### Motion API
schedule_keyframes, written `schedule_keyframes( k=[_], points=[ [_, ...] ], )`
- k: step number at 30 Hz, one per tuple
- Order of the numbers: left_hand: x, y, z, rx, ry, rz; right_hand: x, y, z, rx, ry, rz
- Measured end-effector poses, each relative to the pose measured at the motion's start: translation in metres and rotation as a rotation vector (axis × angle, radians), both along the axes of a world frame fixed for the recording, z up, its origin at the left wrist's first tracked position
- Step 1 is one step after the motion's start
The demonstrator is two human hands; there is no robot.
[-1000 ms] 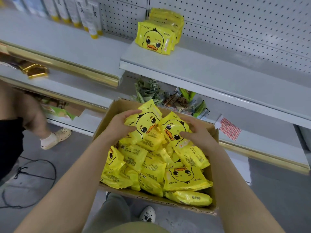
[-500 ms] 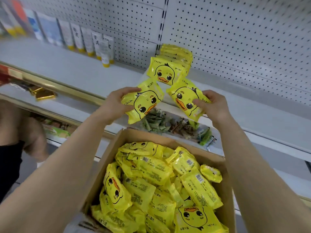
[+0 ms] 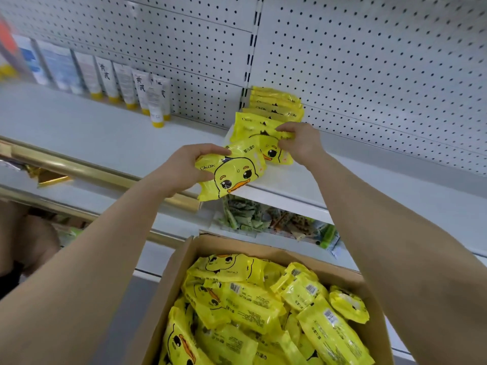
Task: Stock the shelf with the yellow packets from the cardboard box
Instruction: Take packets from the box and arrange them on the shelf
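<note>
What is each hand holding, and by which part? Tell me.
Left hand grips a yellow duck packet by its left end. Right hand pinches another packet at its right edge.

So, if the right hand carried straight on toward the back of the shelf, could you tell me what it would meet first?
Most likely the row of yellow packets already standing on the shelf. The right hand is holding its packet against the front of that row, with the pegboard behind it. Depth is hard to judge.
</note>
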State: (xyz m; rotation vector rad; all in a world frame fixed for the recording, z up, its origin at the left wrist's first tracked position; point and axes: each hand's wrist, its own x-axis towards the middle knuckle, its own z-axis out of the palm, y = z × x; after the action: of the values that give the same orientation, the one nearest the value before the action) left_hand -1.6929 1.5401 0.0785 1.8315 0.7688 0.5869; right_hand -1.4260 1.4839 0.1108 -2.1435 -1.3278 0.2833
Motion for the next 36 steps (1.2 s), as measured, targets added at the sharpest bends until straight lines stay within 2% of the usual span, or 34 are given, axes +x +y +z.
schedule_keyframes(
  k=[4, 7, 13, 17, 21, 29, 36],
  points=[
    [0.009, 0.020, 0.004, 0.031, 0.047, -0.063, 0.013, 0.012, -0.008, -0.100, -0.122, -0.027],
    [0.022, 0.032, 0.004, 0.065, 0.100, -0.109, 0.020, 0.014, -0.012, -0.064, -0.093, -0.061],
    [0.059, 0.053, 0.010, 0.305, 0.251, -0.186, 0.038, 0.009, -0.014, 0.027, 0.204, -0.039],
    [0.088, 0.057, 0.011, 0.437, 0.250, -0.184, 0.048, 0.002, -0.019, 0.073, 0.418, -0.022],
    [0.106, 0.053, 0.003, 0.621, 0.259, -0.106, 0.046, -0.005, -0.021, 0.132, 0.534, -0.064],
    [0.106, 0.044, -0.012, 0.819, 0.210, 0.024, 0.038, -0.010, -0.032, 0.247, 0.505, -0.149],
    [0.103, 0.018, -0.013, 0.867, 0.170, 0.100, 0.025, -0.040, -0.037, 0.262, 0.336, -0.221]
  ],
)
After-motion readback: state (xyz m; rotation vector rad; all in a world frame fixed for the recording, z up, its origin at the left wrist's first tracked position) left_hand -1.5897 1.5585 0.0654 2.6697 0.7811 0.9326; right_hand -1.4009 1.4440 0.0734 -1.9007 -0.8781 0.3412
